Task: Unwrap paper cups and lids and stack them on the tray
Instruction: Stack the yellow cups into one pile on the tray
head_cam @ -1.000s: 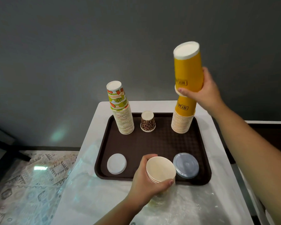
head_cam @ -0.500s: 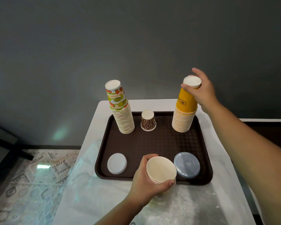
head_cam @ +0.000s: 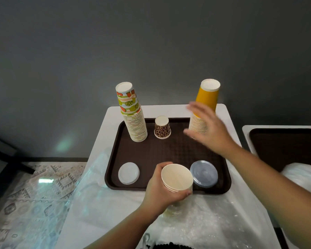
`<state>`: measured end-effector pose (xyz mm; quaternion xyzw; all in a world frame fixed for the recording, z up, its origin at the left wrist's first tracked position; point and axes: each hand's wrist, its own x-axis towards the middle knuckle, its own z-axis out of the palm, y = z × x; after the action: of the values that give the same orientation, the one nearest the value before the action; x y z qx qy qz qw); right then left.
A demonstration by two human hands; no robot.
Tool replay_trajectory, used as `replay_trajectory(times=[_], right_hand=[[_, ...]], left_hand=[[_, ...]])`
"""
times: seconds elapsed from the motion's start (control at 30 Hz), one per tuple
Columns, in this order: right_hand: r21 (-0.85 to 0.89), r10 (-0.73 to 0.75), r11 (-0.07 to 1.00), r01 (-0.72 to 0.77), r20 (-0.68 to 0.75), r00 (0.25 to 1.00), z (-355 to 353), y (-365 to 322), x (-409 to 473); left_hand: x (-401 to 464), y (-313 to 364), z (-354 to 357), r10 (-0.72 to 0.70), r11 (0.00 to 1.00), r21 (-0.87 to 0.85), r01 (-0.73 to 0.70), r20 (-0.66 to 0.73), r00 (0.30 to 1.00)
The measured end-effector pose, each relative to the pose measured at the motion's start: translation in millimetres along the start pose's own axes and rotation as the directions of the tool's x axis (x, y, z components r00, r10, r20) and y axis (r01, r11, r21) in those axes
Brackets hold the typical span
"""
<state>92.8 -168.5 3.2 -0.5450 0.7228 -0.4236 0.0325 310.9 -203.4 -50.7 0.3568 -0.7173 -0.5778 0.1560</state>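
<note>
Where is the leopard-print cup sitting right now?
In the head view, the leopard-print cup stands upside down at the tray's far edge, between the fruit-print cup stack and the yellow cup stack.

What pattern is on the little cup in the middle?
The little cup has a brown leopard-spot print, seen in the head view.

It looks like a café or food-service prep spot. Brown serving trays (head_cam: 113,169) sit on white tables (head_cam: 104,133), loaded with stacked paper cups (head_cam: 136,126).
</note>
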Motion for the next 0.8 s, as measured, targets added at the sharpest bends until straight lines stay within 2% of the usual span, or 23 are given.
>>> replay_trajectory(times=[0.03,0.1,0.17,0.37,0.5,0.67,0.8], right_hand=[[0.065,0.010,0.998,-0.022,0.175,0.985,4.6,-7.0,-11.4],[0.083,0.050,0.991,-0.107,0.512,0.857,11.9,-21.7,-29.0],[-0.004,0.074,0.995,-0.097,0.680,0.730,18.5,-32.2,-42.9],[-0.169,0.133,0.986,-0.009,0.739,0.661,17.8,-49.2,-48.7],[-0.185,0.129,0.983,0.009,0.720,0.682,16.5,-55.3,-44.9],[-0.110,0.130,0.991,-0.075,0.680,0.721,-12.5,-46.5,-23.8],[-0.045,0.163,0.979,-0.197,0.750,0.641,-37.4,-32.2,-11.5]], left_hand=[[0.3,0.3,0.0,-0.001,1.000,0.004,0.001,-0.001,1.000],[1.0,1.0,0.4,-0.006,1.000,-0.004,0.006,-0.002,1.000],[0.7,0.6,1.1,-0.013,1.000,-0.011,0.013,0.002,1.000],[-1.2,-2.6,3.7,0.002,0.999,0.052,-0.003,0.019,1.000],[-0.7,0.1,3.1,-0.017,0.998,0.057,0.016,0.011,1.000],[-1.0,1.9,-0.6,-0.016,1.000,0.014,0.015,0.050,0.999],[-1.7,0.1,0.1,-0.012,1.000,0.006,0.012,0.036,0.999]])
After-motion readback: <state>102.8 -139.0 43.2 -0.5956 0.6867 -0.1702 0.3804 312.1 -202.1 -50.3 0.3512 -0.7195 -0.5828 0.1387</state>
